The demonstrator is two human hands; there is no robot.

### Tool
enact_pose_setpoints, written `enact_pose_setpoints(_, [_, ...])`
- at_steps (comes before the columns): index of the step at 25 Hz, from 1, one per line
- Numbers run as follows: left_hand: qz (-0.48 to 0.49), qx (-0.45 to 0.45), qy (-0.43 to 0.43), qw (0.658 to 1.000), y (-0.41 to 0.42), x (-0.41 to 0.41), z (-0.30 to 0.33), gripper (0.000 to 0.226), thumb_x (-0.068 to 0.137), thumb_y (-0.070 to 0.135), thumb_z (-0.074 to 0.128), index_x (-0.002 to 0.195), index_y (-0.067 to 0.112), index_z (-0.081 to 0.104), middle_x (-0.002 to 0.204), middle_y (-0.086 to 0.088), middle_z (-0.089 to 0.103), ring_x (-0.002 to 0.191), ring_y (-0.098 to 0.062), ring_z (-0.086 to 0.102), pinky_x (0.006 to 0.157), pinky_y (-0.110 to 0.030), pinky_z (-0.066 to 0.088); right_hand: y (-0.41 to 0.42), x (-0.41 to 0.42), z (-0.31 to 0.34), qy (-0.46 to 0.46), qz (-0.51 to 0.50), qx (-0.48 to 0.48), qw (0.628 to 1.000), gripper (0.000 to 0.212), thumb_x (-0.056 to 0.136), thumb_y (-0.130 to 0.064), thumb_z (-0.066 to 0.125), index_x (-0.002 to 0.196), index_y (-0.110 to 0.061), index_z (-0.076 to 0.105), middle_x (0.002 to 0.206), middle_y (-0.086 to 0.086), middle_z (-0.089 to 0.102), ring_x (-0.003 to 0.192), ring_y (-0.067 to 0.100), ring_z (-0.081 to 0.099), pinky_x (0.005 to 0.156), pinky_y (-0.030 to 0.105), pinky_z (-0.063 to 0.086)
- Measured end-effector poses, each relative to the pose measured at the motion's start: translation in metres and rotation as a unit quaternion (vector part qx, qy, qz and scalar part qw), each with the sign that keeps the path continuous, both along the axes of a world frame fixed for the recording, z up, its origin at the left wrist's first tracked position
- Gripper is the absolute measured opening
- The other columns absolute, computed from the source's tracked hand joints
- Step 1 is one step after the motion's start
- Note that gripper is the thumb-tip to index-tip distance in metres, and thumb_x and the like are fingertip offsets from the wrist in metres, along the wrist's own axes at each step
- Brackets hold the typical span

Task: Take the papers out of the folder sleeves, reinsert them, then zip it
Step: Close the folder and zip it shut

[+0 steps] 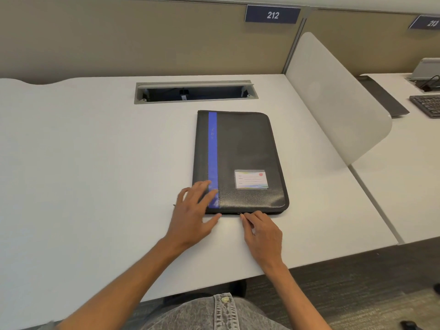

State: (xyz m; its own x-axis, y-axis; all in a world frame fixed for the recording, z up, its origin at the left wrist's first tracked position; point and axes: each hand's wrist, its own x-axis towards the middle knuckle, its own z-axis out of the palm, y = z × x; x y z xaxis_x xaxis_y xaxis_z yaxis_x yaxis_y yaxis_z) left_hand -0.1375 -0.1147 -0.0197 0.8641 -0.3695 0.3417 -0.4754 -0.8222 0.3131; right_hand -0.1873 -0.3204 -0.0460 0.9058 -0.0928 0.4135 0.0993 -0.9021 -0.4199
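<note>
Right hand: fingertips drawn together at the near edge of the folder, pinching a small metal zipper pull; back of the hand faces up, the rest of the hand on the desk just short of the folder. Left hand: fingers spread and fairly straight, lying flat across the folder's near-left corner, thumb stretched along the near edge on the desk surface; nothing held. Folder: closed, flat, rectangular with rounded corners, black grained leather-like cover with a visible stitch line and a zip track round the rim. A blue stripe runs lengthwise near the left edge. A clear pocket with a white name card sits on the near-right part of the cover. Long axis runs away from the person, short edges near and far; it lies right of centre on the desk, just in front of an open cable tray recessed in the top. Desk: smooth matte white. A frosted curved divider stands to the right; a dark keyboard lies beyond it on the neighbouring desk. Sign "212" on the beige partition behind.
</note>
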Motion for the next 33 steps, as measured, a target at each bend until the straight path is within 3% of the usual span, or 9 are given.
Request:
enact_pose_setpoints(5, [-0.075, 0.144, 0.015, 0.987, -0.027, 0.014, -0.026, 0.054, 0.098, 0.049, 0.036, 0.140, 0.019, 0.052, 0.148, -0.001, 0.047, 0.134, -0.031, 0.045, 0.103, -0.047, 0.042, -0.007, -0.001, 0.001, 0.001, -0.002, 0.006, 1.000, 0.016, 0.091, -0.026, 0.062, 0.082, -0.017, 0.073, 0.070, -0.009, 0.064, 0.059, 0.006, 0.055, 0.050, 0.016, 0.039])
enact_pose_setpoints(12, [-0.087, 0.143, -0.031, 0.985, -0.016, 0.017, -0.030, 0.051, 0.106, 0.043, 0.022, 0.140, 0.019, 0.052, 0.146, 0.002, 0.049, 0.134, -0.031, 0.045, 0.107, -0.046, 0.040, -0.049, -0.009, 0.001, 0.008, -0.091, 0.011, 0.996, 0.008, 0.083, -0.013, 0.075, 0.076, -0.015, 0.072, 0.066, -0.006, 0.063, 0.053, 0.010, 0.054, 0.043, 0.022, 0.042])
enact_pose_setpoints(15, [-0.112, 0.146, -0.058, 0.981, -0.002, 0.021, -0.030, 0.048, 0.106, 0.040, 0.025, 0.141, 0.020, 0.051, 0.147, 0.003, 0.047, 0.136, -0.030, 0.043, 0.110, -0.044, 0.033, -0.064, -0.012, 0.002, -0.003, -0.098, -0.007, 0.995, 0.016, 0.088, -0.019, 0.066, 0.074, -0.016, 0.071, 0.063, -0.007, 0.059, 0.053, 0.009, 0.049, 0.044, 0.020, 0.036])
enact_pose_setpoints(18, [-0.115, 0.135, -0.065, 0.982, 0.006, 0.019, -0.027, 0.044, 0.102, 0.037, 0.038, 0.139, 0.018, 0.053, 0.147, 0.002, 0.048, 0.136, -0.028, 0.044, 0.111, -0.045, 0.033, -0.062, -0.016, 0.002, -0.014, -0.087, -0.015, 0.996, 0.026, 0.091, -0.030, 0.054, 0.077, -0.017, 0.072, 0.065, -0.008, 0.060, 0.055, 0.008, 0.049, 0.047, 0.018, 0.032])
enact_pose_setpoints(21, [-0.078, 0.087, -0.046, 0.992, -0.016, 0.014, -0.017, 0.046, 0.085, 0.031, 0.060, 0.127, 0.013, 0.061, 0.139, -0.004, 0.055, 0.133, -0.027, 0.045, 0.111, -0.047, 0.030, -0.059, -0.018, 0.000, -0.017, -0.088, 0.010, 0.996, 0.029, 0.093, -0.033, 0.052, 0.081, -0.016, 0.073, 0.069, -0.008, 0.062, 0.060, 0.009, 0.054, 0.048, 0.018, 0.037])
enact_pose_setpoints(27, [-0.122, 0.131, 0.017, 0.984, -0.091, 0.021, -0.014, 0.060, 0.084, 0.042, 0.045, 0.140, 0.021, 0.050, 0.148, -0.012, 0.044, 0.138, -0.030, 0.038, 0.114, -0.048, 0.023, -0.061, -0.021, 0.001, 0.003, -0.087, 0.040, 0.995, 0.014, 0.092, -0.024, 0.064, 0.089, -0.016, 0.074, 0.081, -0.008, 0.068, 0.069, 0.010, 0.061, 0.054, 0.022, 0.046])
enact_pose_setpoints(29, [-0.127, 0.140, 0.013, 0.982, -0.097, 0.022, -0.020, 0.057, 0.088, 0.046, 0.041, 0.139, 0.023, 0.051, 0.146, -0.013, 0.047, 0.135, -0.030, 0.044, 0.113, -0.047, 0.028, -0.061, -0.020, 0.002, 0.010, -0.096, 0.055, 0.994, 0.003, 0.089, -0.015, 0.071, 0.089, -0.014, 0.074, 0.082, -0.007, 0.069, 0.071, 0.011, 0.063, 0.056, 0.023, 0.049])
enact_pose_setpoints(33, [-0.136, 0.136, -0.002, 0.981, -0.094, 0.024, -0.026, 0.054, 0.094, 0.048, 0.035, 0.139, 0.023, 0.052, 0.144, -0.013, 0.049, 0.133, -0.028, 0.047, 0.107, -0.047, 0.040, -0.059, -0.018, 0.003, 0.023, -0.109, 0.076, 0.991, 0.005, 0.086, -0.014, 0.074, 0.091, -0.015, 0.075, 0.085, -0.007, 0.071, 0.072, 0.010, 0.064, 0.059, 0.023, 0.049])
